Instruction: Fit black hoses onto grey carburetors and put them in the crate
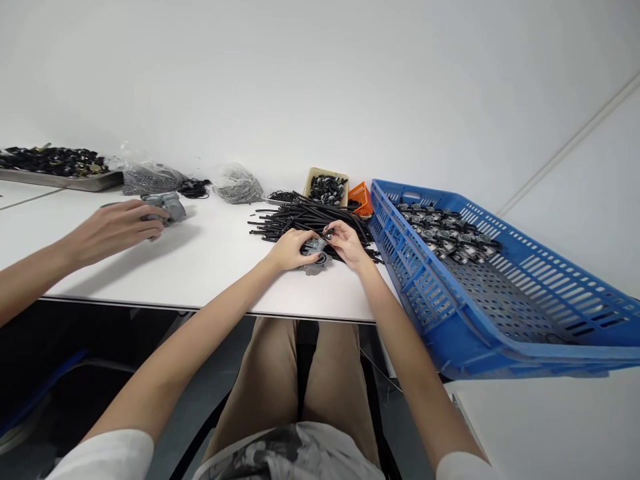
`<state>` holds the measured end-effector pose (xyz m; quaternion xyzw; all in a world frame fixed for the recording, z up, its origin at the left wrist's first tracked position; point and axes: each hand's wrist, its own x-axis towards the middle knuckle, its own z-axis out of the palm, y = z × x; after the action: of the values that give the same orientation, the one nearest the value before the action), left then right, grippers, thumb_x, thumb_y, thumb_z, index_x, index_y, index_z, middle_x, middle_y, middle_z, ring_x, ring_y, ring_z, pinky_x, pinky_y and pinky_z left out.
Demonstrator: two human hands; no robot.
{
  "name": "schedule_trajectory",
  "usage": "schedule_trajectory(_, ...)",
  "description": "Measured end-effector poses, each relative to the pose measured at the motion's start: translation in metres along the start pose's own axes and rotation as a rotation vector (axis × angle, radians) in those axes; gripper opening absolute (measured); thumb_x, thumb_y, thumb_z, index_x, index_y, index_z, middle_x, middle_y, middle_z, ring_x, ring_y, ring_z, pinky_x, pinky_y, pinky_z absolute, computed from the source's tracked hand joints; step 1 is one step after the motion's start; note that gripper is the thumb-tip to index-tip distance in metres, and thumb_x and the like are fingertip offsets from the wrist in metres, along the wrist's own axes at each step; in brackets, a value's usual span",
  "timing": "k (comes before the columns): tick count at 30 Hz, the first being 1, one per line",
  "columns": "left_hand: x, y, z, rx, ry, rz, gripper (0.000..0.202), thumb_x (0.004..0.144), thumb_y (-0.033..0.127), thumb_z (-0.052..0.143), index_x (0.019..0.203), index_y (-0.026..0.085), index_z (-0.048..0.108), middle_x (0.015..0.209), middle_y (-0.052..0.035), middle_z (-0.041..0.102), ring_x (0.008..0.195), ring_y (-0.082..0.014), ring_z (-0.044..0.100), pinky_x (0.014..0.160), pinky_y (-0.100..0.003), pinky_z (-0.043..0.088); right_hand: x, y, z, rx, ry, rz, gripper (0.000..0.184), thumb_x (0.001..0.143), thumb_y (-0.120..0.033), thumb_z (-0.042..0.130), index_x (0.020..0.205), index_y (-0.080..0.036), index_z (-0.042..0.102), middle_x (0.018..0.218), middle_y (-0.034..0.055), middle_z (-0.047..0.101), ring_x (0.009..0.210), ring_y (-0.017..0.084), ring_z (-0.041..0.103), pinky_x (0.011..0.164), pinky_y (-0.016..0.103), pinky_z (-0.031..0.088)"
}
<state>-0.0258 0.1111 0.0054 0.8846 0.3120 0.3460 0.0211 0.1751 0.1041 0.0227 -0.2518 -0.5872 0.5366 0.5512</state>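
Note:
At the front of the table, my left hand is closed around a grey cast-metal part that looks like a carburetor. My right hand pinches a small dark piece against the upper right side of that part; the fingers partly hide it, so its kind is unclear. Just behind both hands lies a loose pile of short black rubber hoses.
A blue crate holding rows of similar metal parts stands at right. Behind the hoses are a cream bin and an orange basket. Bagged parts and a metal tray line the wall. A co-worker's hand holds another grey part.

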Motion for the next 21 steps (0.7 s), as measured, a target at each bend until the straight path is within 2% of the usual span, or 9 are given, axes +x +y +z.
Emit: schedule_trajectory(21, 0.0006, -0.0004, -0.0005, 0.009, -0.004, -0.015, 0.04, 0.083, 0.046, 0.057, 0.111, 0.02, 0.065, 0.105, -0.0088, 0.076, 0.094, -0.0279, 0.071, 0.091, -0.04, 0.049, 0.0005, 0.0015, -0.0019, 0.014, -0.005, 0.025, 0.043, 0.056, -0.037, 0.093, 0.086, -0.023, 0.064, 0.085, -0.0015, 0.066, 0.081, 0.014, 0.059, 0.077, 0.027, 0.051)
